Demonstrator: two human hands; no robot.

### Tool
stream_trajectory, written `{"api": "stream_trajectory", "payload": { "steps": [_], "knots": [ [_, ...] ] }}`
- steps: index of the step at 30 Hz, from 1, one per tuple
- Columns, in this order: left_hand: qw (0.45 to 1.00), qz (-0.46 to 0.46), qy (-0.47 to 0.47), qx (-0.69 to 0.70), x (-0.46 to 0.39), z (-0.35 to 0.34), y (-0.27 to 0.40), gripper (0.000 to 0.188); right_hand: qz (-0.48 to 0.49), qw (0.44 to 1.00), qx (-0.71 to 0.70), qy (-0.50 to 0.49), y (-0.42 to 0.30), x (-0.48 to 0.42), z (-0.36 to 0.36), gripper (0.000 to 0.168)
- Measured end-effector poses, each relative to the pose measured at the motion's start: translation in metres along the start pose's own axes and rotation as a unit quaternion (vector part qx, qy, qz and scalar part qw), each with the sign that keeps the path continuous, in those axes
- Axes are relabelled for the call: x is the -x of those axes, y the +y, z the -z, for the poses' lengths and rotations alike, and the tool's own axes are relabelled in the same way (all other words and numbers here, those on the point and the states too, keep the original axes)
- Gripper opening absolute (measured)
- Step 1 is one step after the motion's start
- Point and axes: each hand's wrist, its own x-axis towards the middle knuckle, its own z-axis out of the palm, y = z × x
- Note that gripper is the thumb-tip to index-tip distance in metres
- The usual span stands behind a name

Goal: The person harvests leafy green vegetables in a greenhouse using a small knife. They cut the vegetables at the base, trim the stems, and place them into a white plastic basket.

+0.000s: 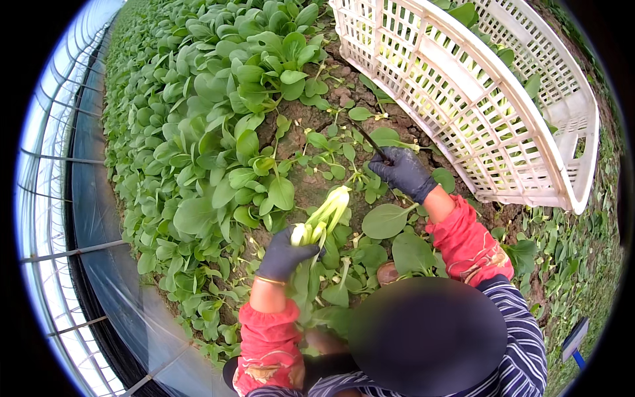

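Note:
My left hand [286, 258], in a dark glove, grips a few heads of leafy greens [327, 213] with pale stems, like bok choy. Their cut bases point up and away from me, and leaves hang below the fingers. In my right hand [403, 171], also gloved, is a thin dark tool [366, 136] that looks like a knife. Its narrow end points away to the upper left, just above the soil; the handle is mostly hidden in the fist. Loose leaves [387, 221] lie on the ground between and below my hands.
A white slatted plastic crate [461, 74] holding greens stands at upper right, close beyond my right hand. Dense growing greens [213, 114] fill the left side. Plastic sheeting [106, 198] and greenhouse framing run along the far left. A blurred dark round shape [427, 337] covers the lower middle.

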Motion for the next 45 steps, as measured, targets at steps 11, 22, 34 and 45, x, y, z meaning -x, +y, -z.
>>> {"api": "stream_trajectory", "payload": {
  "steps": [11,22,34,45],
  "knots": [
    [0.973,-0.16,0.1,-0.133,0.01,-0.003,-0.003,0.102,-0.059,0.974,-0.006,-0.218,-0.043,0.015,-0.026,0.033],
    [0.897,-0.129,0.181,-0.383,-0.099,0.007,0.042,0.102,-0.105,0.975,-0.176,-0.082,-0.024,-0.016,-0.06,0.039],
    [0.778,-0.015,0.307,-0.548,-0.139,0.087,-0.009,0.059,0.052,0.976,0.135,-0.164,0.023,-0.147,-0.209,0.034],
    [0.807,0.023,0.28,-0.52,-0.116,0.102,0.001,0.055,-0.094,0.972,-0.008,-0.216,0.031,-0.108,-0.193,0.04]
  ]
}}
